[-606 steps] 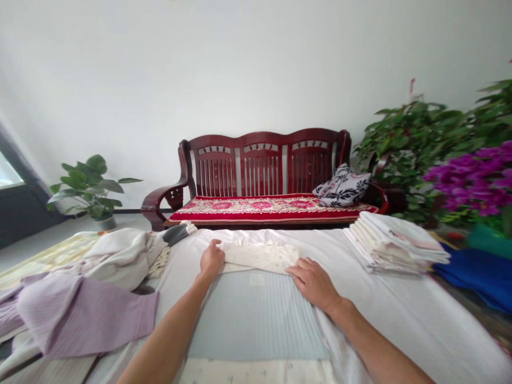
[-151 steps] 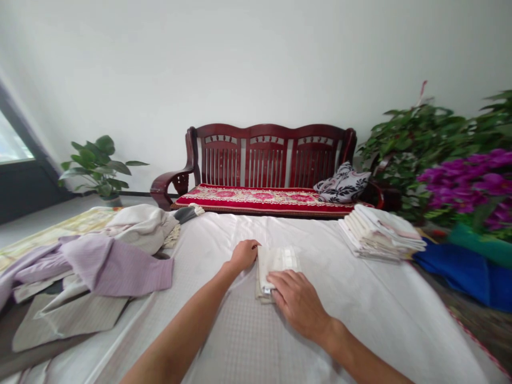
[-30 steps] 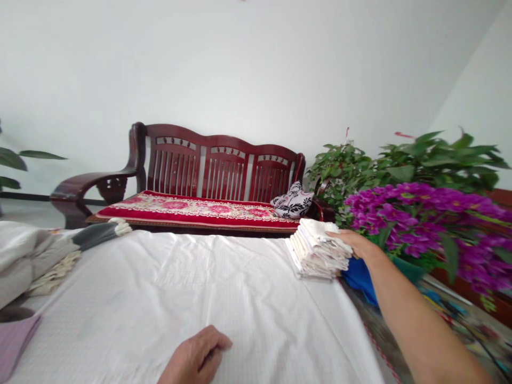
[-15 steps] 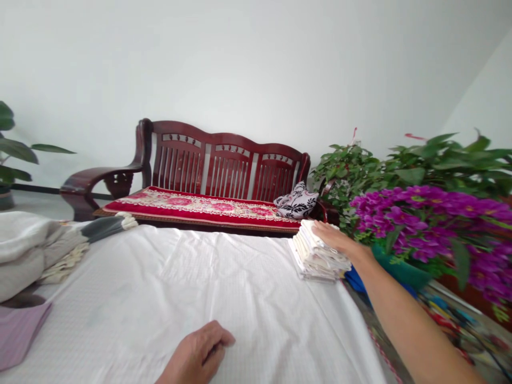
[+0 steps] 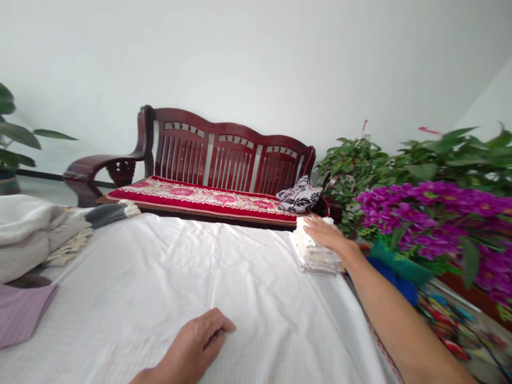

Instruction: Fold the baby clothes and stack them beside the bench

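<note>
My right hand (image 5: 325, 233) lies flat, fingers stretched out, on top of a stack of folded white cloths (image 5: 316, 260). The stack stands at the far right corner of a white cloth sheet (image 5: 168, 288) with soft creases. Close to me, my left hand (image 5: 202, 338) rests on that sheet with its fingers curled in. Nothing shows between those fingers, though their undersides are hidden.
Grey and white fabric (image 5: 32, 234) is heaped at the left, with a lilac cloth (image 5: 24, 314) before it. A wooden bench (image 5: 180, 154) with a patterned cushion (image 5: 300, 194) stands behind. Purple flowers (image 5: 432, 218) and leafy plants (image 5: 356, 165) crowd the right.
My right hand has shifted slightly left on the stack and presses flat on it. The left hand stays curled on the sheet, with more of its wrist showing. The view has tilted slightly.
</note>
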`<state>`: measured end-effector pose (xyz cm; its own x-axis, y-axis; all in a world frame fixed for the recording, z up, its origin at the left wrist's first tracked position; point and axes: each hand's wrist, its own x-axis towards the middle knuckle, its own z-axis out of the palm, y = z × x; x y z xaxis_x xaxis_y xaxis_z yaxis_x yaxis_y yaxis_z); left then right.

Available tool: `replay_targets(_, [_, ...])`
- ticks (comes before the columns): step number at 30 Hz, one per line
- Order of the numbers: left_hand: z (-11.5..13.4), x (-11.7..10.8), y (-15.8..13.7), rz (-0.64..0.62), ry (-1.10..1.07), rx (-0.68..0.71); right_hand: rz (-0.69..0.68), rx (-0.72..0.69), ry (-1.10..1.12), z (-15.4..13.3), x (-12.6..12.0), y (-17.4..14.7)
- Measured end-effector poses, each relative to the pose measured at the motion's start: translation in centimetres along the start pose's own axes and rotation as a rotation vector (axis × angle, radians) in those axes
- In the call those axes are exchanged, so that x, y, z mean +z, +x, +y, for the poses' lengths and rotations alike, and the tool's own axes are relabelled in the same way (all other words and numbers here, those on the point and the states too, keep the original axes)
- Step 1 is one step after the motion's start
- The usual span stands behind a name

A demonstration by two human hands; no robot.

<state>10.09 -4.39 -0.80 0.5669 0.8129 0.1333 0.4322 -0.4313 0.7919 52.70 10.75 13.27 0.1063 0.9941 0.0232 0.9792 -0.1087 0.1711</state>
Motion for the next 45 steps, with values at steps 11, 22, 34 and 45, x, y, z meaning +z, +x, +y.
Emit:
replay_targets(11, [-1.2,-2.1,0.6,0.161,0.122,-0.024,-0.079,0.118,0.055,-1.2,-0.2,-0.9])
replay_targets(22, [-1.5,-1.6,0.1,0.123,0.220,0.114,-0.080,0.165,0.044,-1.9,-1.2,-1.8])
replay_targets(34, [-1.8,-1.2,0.1,0.138,0.241,0.128,-0.065,0.169,0.039,-2.8,-1.6,-1.5])
replay_targets(45, [-1.3,-1.4,0.2,0.141,0.269,0.127,0.000,0.140,0.109,-0.9,-1.5,-0.9])
